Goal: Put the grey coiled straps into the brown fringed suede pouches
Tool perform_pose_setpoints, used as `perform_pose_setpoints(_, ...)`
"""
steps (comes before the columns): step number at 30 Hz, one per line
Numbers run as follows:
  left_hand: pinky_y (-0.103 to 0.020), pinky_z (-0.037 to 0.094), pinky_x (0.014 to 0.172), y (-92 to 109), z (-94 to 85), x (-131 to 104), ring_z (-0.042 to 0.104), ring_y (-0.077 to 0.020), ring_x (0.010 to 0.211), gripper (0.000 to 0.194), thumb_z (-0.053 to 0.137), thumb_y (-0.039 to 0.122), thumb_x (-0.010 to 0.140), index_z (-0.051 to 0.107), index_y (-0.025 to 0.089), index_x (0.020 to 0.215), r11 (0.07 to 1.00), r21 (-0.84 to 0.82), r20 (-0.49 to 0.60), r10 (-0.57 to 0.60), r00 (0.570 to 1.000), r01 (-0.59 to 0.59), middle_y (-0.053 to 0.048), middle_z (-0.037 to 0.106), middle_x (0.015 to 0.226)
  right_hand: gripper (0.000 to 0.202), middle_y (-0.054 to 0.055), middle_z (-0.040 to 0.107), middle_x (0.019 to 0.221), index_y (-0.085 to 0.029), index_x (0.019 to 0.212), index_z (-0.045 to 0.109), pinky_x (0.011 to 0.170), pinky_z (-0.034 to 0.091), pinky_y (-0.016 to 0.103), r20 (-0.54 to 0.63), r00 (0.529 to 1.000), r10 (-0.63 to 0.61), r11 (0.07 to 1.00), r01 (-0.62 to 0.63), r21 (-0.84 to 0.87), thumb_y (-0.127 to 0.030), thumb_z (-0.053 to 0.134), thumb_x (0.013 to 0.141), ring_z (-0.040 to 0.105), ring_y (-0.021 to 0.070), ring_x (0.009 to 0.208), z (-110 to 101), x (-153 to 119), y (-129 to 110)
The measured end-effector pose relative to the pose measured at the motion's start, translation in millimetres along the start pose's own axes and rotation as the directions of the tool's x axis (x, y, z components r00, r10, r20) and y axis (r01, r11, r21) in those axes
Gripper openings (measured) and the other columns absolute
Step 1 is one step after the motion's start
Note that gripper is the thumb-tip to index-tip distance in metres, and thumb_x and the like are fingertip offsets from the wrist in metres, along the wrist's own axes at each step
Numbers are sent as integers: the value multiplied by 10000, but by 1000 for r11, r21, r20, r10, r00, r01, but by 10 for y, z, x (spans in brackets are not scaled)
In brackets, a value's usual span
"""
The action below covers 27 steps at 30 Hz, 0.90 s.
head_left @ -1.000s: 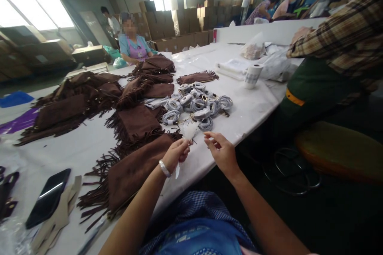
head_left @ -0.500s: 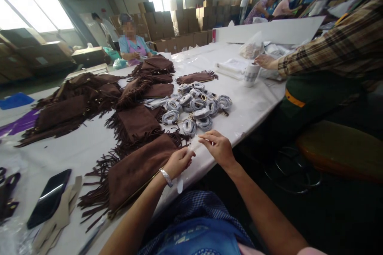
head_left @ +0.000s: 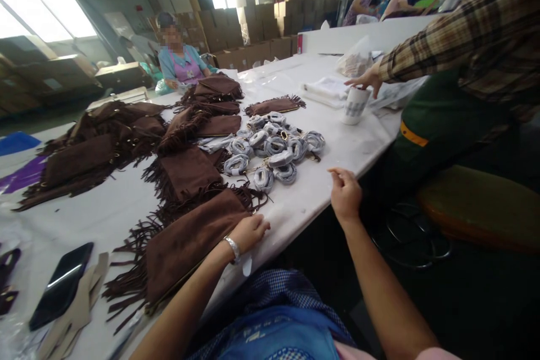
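Phone: my dark phone [head_left: 59, 287] lies at the worktop's [head_left: 105, 211] 8 o'clock corner.
Brown pouch: the fringed pouch [head_left: 189, 239] lies just at 9 o'clock of my left hand.
Left hand: my left hand [head_left: 250, 232] rests on the pouch's edge, fingers loosely curled, holding nothing I can see.
Wrapped bundles: grey bundles [head_left: 274, 146] piled at 12 o'clock.
Right hand: my right hand [head_left: 346, 194] at the worktop's edge, fingers curled; whether they pinch anything, I cannot tell.
Tape roll: a co-worker's hand [head_left: 366, 80] touches a white roll [head_left: 353, 106] at 1 o'clock.
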<state>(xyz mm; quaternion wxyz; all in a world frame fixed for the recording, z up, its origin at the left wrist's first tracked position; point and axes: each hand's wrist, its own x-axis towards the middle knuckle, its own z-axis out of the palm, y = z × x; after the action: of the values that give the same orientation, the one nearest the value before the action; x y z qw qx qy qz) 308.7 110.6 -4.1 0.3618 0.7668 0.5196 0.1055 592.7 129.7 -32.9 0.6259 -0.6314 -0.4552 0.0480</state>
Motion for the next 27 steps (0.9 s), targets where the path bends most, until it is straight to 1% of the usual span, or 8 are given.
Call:
perform_pose_setpoints(3, -309, 388, 656, 18, 102, 173, 551, -206, 626, 202, 558, 287, 846, 554, 213, 658, 995, 95, -73, 29, 997, -22, -29, 547, 588, 234, 32, 642, 782, -176, 945, 651, 687, 540, 306, -203, 925, 321, 912, -244, 331, -377, 587, 844, 656, 169, 746, -162, 237, 241)
perform_pose_setpoints(8, -393, 415, 832, 212, 267, 641, 603, -294, 879, 89, 587, 279, 856, 614, 195, 867, 984, 170, -154, 74, 985, -48, -112, 642, 823, 308, -6, 645, 777, -176, 901, 662, 609, 542, 195, -27, 882, 470, 694, -350, 629, -379, 771, 697, 693, 137, 773, -272, 90, 129)
perform_pose_setpoints(10, -435, 371, 959, 316, 256, 699, 543, -334, 1103, 279, 652, 302, 822, 611, 184, 1071, 978, 193, -208, 119, 971, -79, -165, 643, 1088, 319, 2, 663, 821, -178, 903, 677, 635, 564, 205, 6, 878, 479, 681, -376, 629, -381, 792, 686, 700, 141, 790, -261, -80, 2)
perform_pose_setpoints(13, -453, 271, 1092, 456, 224, 547, 395, -330, 1313, 515, 638, 321, 841, 510, 205, 1326, 961, 193, -350, 258, 901, -200, -162, 519, 1374, 305, 10, 674, 850, -184, 913, 685, 703, 591, 249, 66, 866, 496, 660, -425, 620, -375, 793, 701, 705, 158, 831, -204, -317, -151)
perform_pose_setpoints(15, -416, 352, 1050, 519, 238, 363, 509, -288, 1212, 550, 554, 302, 895, 422, 256, 1426, 952, 80, -394, 304, 867, -297, -126, 455, 1457, 295, 11, 673, 860, -187, 913, 687, 743, 600, 284, 117, 858, 500, 642, -458, 615, -373, 790, 709, 706, 170, 849, -150, -436, -225)
perform_pose_setpoints(18, -377, 452, 912, 522, 316, 134, 626, -242, 967, 548, 530, 304, 906, 411, 343, 1439, 935, -81, -285, 309, 907, -344, -82, 487, 1445, 291, 15, 679, 889, -196, 910, 697, 767, 608, 310, 210, 841, 499, 601, -510, 615, -371, 801, 702, 708, 182, 856, -67, -560, -322)
perform_pose_setpoints(21, -384, 447, 873, 400, 384, 26, 621, -277, 962, 389, 501, 348, 921, 603, 307, 1293, 957, -58, -188, 268, 945, -283, -98, 702, 1102, 296, 18, 691, 891, -207, 897, 712, 763, 617, 302, 308, 794, 523, 525, -586, 617, -372, 822, 677, 710, 189, 864, -1, -643, -407)
perform_pose_setpoints(27, -347, 461, 785, 156, 323, -163, 627, -240, 836, 394, 549, 445, 886, 635, 296, 1240, 980, -75, -303, 153, 941, -183, -77, 697, 973, 276, 4, 704, 905, -231, 868, 731, 795, 615, 276, 429, 732, 529, 417, -665, 619, -355, 845, 649, 708, 171, 872, 67, -761, -593)
